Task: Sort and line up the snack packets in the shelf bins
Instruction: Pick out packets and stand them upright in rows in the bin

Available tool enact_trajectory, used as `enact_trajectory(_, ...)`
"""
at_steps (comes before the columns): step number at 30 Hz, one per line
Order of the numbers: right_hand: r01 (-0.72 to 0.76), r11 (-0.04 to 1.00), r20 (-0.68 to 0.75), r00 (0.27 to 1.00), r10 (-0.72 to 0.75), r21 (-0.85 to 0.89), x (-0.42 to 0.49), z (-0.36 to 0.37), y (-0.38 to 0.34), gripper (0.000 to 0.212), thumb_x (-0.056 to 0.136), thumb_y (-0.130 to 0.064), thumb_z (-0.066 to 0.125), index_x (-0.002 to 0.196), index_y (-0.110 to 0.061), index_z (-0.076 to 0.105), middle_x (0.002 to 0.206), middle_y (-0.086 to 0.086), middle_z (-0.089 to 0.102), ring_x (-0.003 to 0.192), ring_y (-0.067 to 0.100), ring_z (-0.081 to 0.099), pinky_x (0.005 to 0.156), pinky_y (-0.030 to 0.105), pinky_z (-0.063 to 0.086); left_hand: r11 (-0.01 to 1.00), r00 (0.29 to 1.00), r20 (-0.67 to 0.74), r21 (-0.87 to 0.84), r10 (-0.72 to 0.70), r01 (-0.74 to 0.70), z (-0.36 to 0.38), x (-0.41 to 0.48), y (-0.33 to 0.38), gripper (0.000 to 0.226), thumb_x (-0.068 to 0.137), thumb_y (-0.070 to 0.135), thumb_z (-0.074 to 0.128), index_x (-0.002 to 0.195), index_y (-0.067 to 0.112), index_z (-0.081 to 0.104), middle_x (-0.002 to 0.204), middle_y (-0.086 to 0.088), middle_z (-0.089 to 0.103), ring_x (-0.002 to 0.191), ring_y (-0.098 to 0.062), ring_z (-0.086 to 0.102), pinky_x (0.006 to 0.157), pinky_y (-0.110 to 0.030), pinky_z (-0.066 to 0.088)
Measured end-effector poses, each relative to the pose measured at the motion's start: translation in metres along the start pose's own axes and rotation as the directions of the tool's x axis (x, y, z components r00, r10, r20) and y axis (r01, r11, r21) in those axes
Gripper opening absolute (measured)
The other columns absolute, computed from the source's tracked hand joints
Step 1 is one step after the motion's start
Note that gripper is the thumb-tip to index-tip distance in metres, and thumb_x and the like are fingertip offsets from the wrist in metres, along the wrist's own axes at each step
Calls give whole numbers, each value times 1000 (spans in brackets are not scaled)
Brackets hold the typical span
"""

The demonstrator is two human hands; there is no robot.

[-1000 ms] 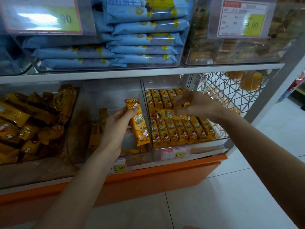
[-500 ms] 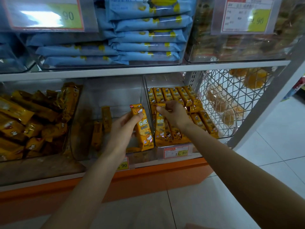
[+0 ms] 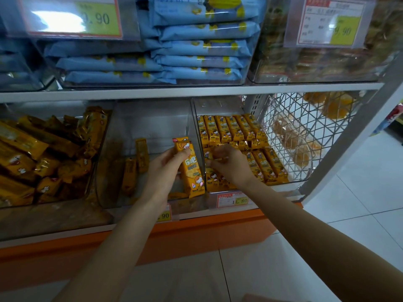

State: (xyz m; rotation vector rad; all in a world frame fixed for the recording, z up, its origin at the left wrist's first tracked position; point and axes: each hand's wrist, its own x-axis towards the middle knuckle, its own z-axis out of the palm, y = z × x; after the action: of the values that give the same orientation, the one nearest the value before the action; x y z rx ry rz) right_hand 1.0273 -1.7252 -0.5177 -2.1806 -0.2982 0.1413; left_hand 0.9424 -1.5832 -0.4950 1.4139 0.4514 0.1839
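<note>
My left hand (image 3: 164,171) grips an upright yellow snack packet (image 3: 190,168) in front of the divider between the middle clear bin (image 3: 150,118) and the right clear bin (image 3: 218,105). My right hand (image 3: 229,164) reaches into the right bin with its fingers pinched on a small yellow packet (image 3: 207,154) at the left end of the front row. Neat rows of yellow packets (image 3: 231,129) fill that bin. A few loose packets (image 3: 141,152) lean inside the middle bin.
The left bin holds a jumbled heap of yellow packets (image 3: 43,153). Blue packets (image 3: 200,51) are stacked on the shelf above. A wire basket (image 3: 305,127) with pastries sits to the right. Price tags (image 3: 233,199) hang along the orange shelf base.
My right hand pulled back from the rear of the right bin to its front-left corner and closed on a packet. My left hand kept its packet and shifted slightly right.
</note>
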Motion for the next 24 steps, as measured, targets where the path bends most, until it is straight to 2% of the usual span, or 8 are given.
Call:
enact_trajectory(3,120,991,-11,993,-121,-67,-7,-4,-4,21,92,-18,58,110,-6,60,109,6,63,96,15,59,69,17,45,1000,1000,-9,-23,16,-16,3,0,-1,19,88,30,63,105,22,64,100,-1,67,97,-17,63,79,-30,50)
enact_trajectory(5,226,972,-27,973,-228,-63,-15,-8,-11,23,98,-20,47,106,-5,62,105,11,65,95,21,61,72,23,46,999,999,-17,-41,32,-32,4,1,1,29,87,30,64,113,16,61,101,-1,65,95,-15,64,77,-29,51)
enact_trajectory(8,192,968,41,979,-201,160,-31,-16,-26,30,99,-31,42,105,-9,61,95,8,66,86,20,63,72,33,51,994,995,26,-52,100,-98,6,0,4,35,86,28,64,117,12,58,101,-4,65,89,-12,67,74,-27,53)
enact_trajectory(12,164,952,183,959,-215,259,-47,-23,-30,22,91,-26,58,112,-20,57,93,-6,61,78,0,59,66,16,47,983,977,111,-11,181,-181,8,-2,5,40,84,26,63,121,11,55,107,-7,64,97,-17,66,77,-28,56)
enact_trajectory(15,130,940,186,963,-195,315,-54,-29,-26,25,90,-20,60,115,-17,58,85,-6,59,70,-5,58,62,12,44,959,954,148,74,260,-273,14,-5,6,38,85,23,64,120,11,55,107,-4,63,100,-14,63,75,-26,57)
enact_trajectory(19,-18,924,93,995,-19,381,-49,-41,-19,34,89,-27,60,120,-14,54,91,-2,60,75,3,60,70,23,48,764,851,225,375,474,-525,15,-6,6,36,92,20,56,126,24,49,118,9,54,106,3,51,84,-8,42)
enact_trajectory(22,-100,967,-14,994,106,232,-31,-52,-8,43,88,-34,62,123,-12,48,100,-1,62,84,13,63,76,37,55,498,762,425,581,489,-644,6,-2,-1,35,95,18,50,130,22,51,133,9,45,122,1,39,103,-20,32)
enact_trajectory(24,-183,978,25,983,182,100,-21,-53,-1,46,88,-35,62,124,-11,47,103,5,65,84,22,65,79,43,55,368,721,531,625,446,-688,0,2,-5,29,96,18,50,124,20,57,138,7,42,126,-6,39,104,-25,31)
